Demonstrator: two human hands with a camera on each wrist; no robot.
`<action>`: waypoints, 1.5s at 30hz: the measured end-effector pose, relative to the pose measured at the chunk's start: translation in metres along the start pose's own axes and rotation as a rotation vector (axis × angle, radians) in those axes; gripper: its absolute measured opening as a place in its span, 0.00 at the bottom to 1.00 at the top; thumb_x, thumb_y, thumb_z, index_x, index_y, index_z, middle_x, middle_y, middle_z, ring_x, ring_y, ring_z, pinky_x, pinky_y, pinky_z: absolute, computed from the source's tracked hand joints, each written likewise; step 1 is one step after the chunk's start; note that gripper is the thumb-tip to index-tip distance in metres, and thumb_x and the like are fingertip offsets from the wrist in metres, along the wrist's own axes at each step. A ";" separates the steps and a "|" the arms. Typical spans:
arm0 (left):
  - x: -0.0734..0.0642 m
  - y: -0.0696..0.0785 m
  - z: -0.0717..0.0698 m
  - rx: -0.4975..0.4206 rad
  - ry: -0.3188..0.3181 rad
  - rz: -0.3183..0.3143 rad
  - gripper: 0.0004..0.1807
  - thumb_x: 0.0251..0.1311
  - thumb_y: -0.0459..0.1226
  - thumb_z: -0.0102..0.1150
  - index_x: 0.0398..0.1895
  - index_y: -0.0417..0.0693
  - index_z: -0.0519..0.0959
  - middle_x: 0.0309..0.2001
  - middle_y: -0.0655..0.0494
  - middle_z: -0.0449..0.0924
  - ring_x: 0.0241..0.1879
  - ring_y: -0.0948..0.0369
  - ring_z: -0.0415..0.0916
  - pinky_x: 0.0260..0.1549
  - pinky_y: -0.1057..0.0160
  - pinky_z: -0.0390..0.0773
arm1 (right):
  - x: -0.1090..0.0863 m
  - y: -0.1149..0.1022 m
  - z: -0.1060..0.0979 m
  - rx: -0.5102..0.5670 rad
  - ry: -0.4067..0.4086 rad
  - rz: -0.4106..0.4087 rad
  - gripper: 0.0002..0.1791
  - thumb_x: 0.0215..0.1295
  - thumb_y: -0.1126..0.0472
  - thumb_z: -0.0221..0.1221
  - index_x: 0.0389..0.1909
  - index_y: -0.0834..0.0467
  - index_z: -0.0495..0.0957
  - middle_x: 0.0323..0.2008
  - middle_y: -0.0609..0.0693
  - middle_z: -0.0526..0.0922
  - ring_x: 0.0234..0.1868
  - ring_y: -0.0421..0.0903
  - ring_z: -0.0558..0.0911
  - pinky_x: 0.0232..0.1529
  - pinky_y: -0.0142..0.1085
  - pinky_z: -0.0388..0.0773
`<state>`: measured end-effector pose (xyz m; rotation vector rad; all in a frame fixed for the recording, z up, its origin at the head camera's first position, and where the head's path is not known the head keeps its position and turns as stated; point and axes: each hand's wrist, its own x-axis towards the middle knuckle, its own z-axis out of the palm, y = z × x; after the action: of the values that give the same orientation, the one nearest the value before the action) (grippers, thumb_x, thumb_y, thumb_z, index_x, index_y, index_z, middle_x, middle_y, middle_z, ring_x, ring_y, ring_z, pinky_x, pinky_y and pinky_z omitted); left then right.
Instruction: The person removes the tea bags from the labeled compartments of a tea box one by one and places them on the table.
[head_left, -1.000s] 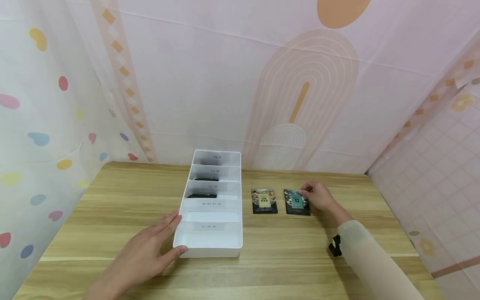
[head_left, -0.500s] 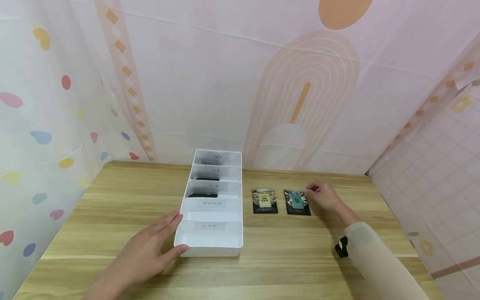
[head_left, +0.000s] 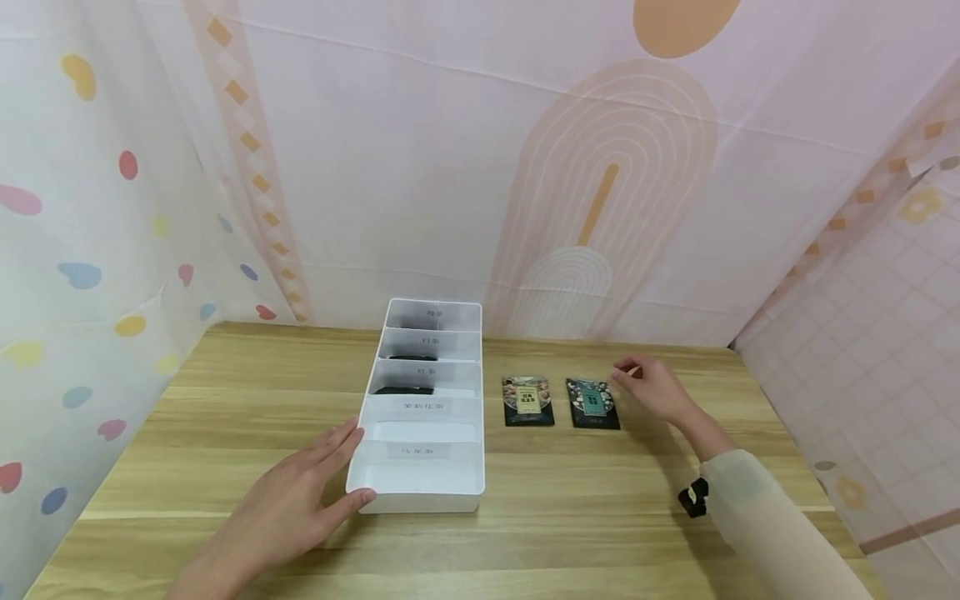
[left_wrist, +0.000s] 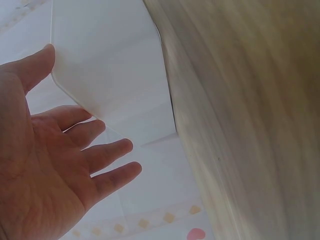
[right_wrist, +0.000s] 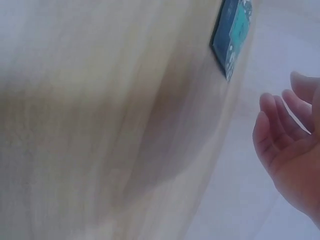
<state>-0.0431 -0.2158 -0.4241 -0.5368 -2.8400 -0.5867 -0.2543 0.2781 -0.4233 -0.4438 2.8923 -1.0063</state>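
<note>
A long white divided box (head_left: 420, 479) stands on the table, with a printed label in each compartment. Dark packets show in its farther compartments; the nearest two bear none. My left hand (head_left: 288, 492) touches the box's near left corner, fingers spread and fairly straight, as the left wrist view confirms. Right of the box, a black sachet with a yellow label (head_left: 528, 402) lies flat. Beside it lies a black sachet with a teal label (head_left: 595, 406). Just past that sachet's upper right corner hovers my right hand (head_left: 660, 396), fingers loosely bent around nothing in the right wrist view.
The wood-grain table (head_left: 570, 517) reaches back to a pink patterned curtain (head_left: 420, 167). Another curtain with coloured spots (head_left: 90, 275) hangs at the left, and a third (head_left: 885, 333) at the right. A black wrist strap piece (head_left: 693, 497) hangs by the right sleeve.
My right hand has left the teal-labelled sachet and moved slightly right, away from it. The left hand keeps its place at the box; both sachets lie where they were.
</note>
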 end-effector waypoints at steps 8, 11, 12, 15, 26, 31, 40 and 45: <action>0.000 0.001 0.001 0.002 0.004 0.008 0.42 0.67 0.55 0.67 0.74 0.36 0.71 0.75 0.43 0.69 0.70 0.41 0.72 0.61 0.39 0.77 | -0.002 -0.015 0.000 0.034 0.043 -0.036 0.17 0.79 0.60 0.59 0.57 0.69 0.81 0.49 0.61 0.84 0.48 0.57 0.83 0.41 0.44 0.82; 0.000 0.000 0.001 0.000 0.004 0.007 0.42 0.67 0.55 0.68 0.74 0.36 0.71 0.75 0.43 0.69 0.70 0.41 0.72 0.61 0.39 0.77 | -0.004 -0.023 0.001 0.039 0.064 -0.066 0.17 0.79 0.58 0.60 0.57 0.67 0.81 0.49 0.60 0.84 0.48 0.56 0.82 0.40 0.43 0.81; 0.000 0.000 0.001 -0.001 0.005 0.007 0.42 0.67 0.55 0.68 0.74 0.36 0.71 0.75 0.43 0.69 0.70 0.41 0.72 0.61 0.39 0.77 | -0.004 -0.026 0.001 0.040 0.071 -0.079 0.16 0.79 0.58 0.60 0.57 0.67 0.81 0.49 0.60 0.84 0.47 0.56 0.82 0.39 0.43 0.82; 0.000 0.000 0.001 -0.003 0.007 0.009 0.42 0.68 0.55 0.67 0.74 0.35 0.71 0.75 0.43 0.69 0.70 0.41 0.72 0.61 0.39 0.77 | -0.004 -0.034 0.003 0.049 0.091 -0.118 0.16 0.78 0.59 0.61 0.57 0.65 0.81 0.49 0.59 0.84 0.47 0.55 0.82 0.41 0.44 0.82; 0.000 -0.001 0.001 0.000 0.007 0.005 0.42 0.68 0.55 0.67 0.74 0.36 0.71 0.75 0.43 0.69 0.70 0.41 0.71 0.61 0.39 0.76 | -0.002 -0.068 0.012 0.104 0.165 -0.254 0.14 0.75 0.65 0.64 0.56 0.66 0.82 0.49 0.58 0.85 0.45 0.51 0.82 0.41 0.41 0.81; 0.000 -0.001 0.001 -0.003 0.001 -0.003 0.42 0.68 0.55 0.67 0.74 0.36 0.71 0.76 0.43 0.68 0.70 0.41 0.72 0.61 0.39 0.77 | -0.001 -0.082 0.018 0.102 0.158 -0.305 0.15 0.75 0.66 0.63 0.58 0.66 0.81 0.54 0.61 0.83 0.51 0.55 0.80 0.49 0.49 0.81; 0.000 -0.002 0.000 -0.001 0.003 -0.001 0.42 0.68 0.55 0.67 0.74 0.36 0.71 0.76 0.43 0.68 0.70 0.42 0.72 0.62 0.39 0.77 | 0.000 -0.104 0.034 0.058 0.114 -0.362 0.22 0.76 0.62 0.62 0.66 0.65 0.77 0.65 0.62 0.79 0.64 0.60 0.77 0.64 0.59 0.75; 0.000 -0.001 0.000 -0.002 0.005 0.001 0.42 0.68 0.55 0.67 0.74 0.36 0.71 0.76 0.43 0.68 0.70 0.41 0.72 0.61 0.39 0.77 | 0.002 -0.115 0.044 0.034 0.091 -0.400 0.24 0.77 0.61 0.61 0.69 0.65 0.75 0.67 0.62 0.77 0.70 0.60 0.73 0.70 0.59 0.70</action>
<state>-0.0437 -0.2168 -0.4246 -0.5360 -2.8351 -0.5903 -0.2212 0.1656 -0.3872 -1.0307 2.9233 -1.1437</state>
